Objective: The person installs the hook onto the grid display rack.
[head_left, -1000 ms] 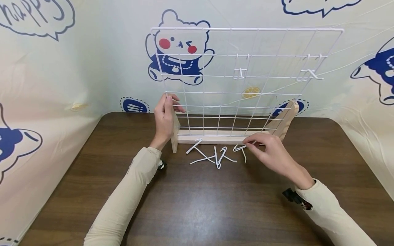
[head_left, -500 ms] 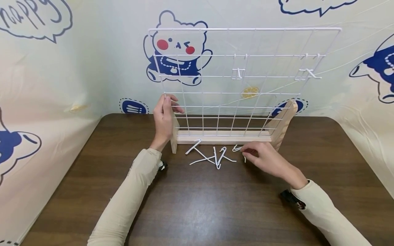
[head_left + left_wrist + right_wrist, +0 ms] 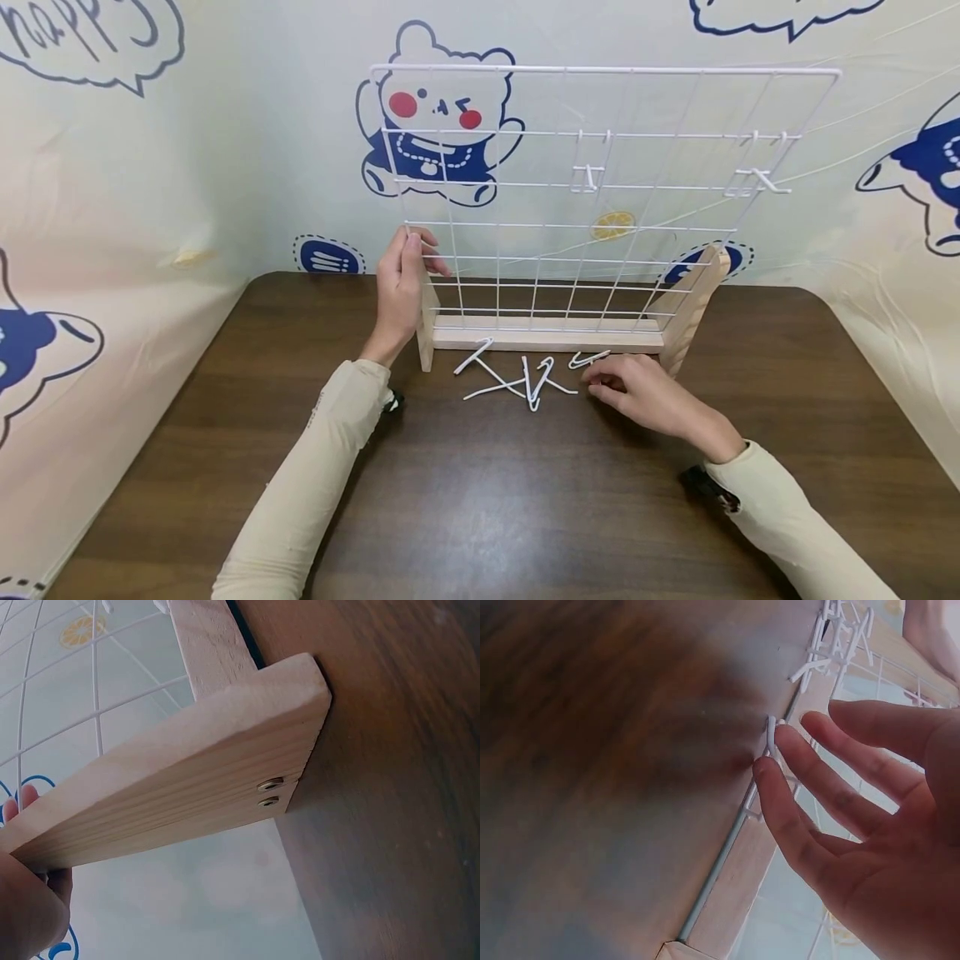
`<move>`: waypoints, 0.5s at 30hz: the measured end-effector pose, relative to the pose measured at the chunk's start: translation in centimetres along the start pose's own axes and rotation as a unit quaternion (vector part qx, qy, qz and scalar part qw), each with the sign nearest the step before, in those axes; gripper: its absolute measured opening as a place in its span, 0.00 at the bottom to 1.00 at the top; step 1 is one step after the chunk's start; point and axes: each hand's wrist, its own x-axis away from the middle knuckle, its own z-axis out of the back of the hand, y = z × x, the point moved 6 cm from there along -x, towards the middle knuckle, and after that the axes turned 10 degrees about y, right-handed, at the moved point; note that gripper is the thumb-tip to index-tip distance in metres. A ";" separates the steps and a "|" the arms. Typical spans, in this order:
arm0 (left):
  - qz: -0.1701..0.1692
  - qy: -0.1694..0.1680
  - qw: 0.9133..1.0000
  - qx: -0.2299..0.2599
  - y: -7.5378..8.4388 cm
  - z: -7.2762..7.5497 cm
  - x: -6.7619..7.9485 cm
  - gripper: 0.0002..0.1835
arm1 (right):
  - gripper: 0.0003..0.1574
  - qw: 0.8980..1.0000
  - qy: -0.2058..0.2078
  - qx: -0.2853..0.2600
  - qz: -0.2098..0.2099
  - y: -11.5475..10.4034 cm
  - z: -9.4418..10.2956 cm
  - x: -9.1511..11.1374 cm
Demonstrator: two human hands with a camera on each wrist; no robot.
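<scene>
A white wire grid panel (image 3: 540, 67) stands upright between wooden side pieces on the table. My left hand (image 3: 400, 283) grips its left edge and the top of the left wooden side piece (image 3: 180, 765); the left wrist view shows fingers on both sides of the wood. In front of the base, at its right end, lies a white wire hook (image 3: 588, 361). My right hand (image 3: 651, 396) is at this hook, thumb and forefinger tips on either side of its prong (image 3: 771, 733), pinching it. The head view hides the prong behind the fingers.
Several more white hooks (image 3: 527, 387) lie crossed together left of the right hand. Two hooks hang on the grid's upper wire, one mid-right (image 3: 588, 177) and one far right (image 3: 757, 179). A wooden crossbar (image 3: 547, 339) joins the side pieces. Patterned cloth surrounds the brown table (image 3: 480, 517).
My right hand has moved down and slightly left, from the hook's upper bar to its prong. The left hand keeps its grip on the rack, unmoved.
</scene>
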 end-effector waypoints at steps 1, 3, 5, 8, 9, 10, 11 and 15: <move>0.001 0.000 1.000 -0.001 0.0 0.0 0.0 0.19 | 0.06 1.000 0.004 0.001 -0.003 0.0 0.1 0.0; 0.002 -0.001 1.000 -0.002 -0.1 0.0 0.0 0.19 | 0.06 1.000 0.010 -0.002 -0.009 0.2 0.3 0.0; 0.003 0.000 1.000 -0.002 -0.1 0.0 0.0 0.18 | 0.06 1.000 0.013 -0.004 -0.012 0.3 0.3 0.1; 0.002 0.002 1.000 -0.003 0.0 0.0 0.0 0.16 | 0.06 1.000 0.009 0.011 -0.006 0.4 0.1 0.1; 0.001 0.003 1.000 -0.004 0.0 0.0 0.0 0.15 | 0.06 1.000 0.008 0.017 -0.005 0.4 0.1 0.2; 0.001 0.004 1.000 -0.005 0.1 0.0 0.0 0.15 | 0.06 1.000 0.006 0.024 -0.005 0.4 0.0 0.2; 0.000 0.004 1.000 -0.007 0.1 0.0 0.0 0.16 | 0.06 1.000 0.005 0.030 -0.005 0.4 -0.1 0.2; 0.001 0.005 1.000 -0.012 0.1 0.0 -0.1 0.17 | 0.05 0.999 0.001 0.040 -0.009 0.3 0.1 0.2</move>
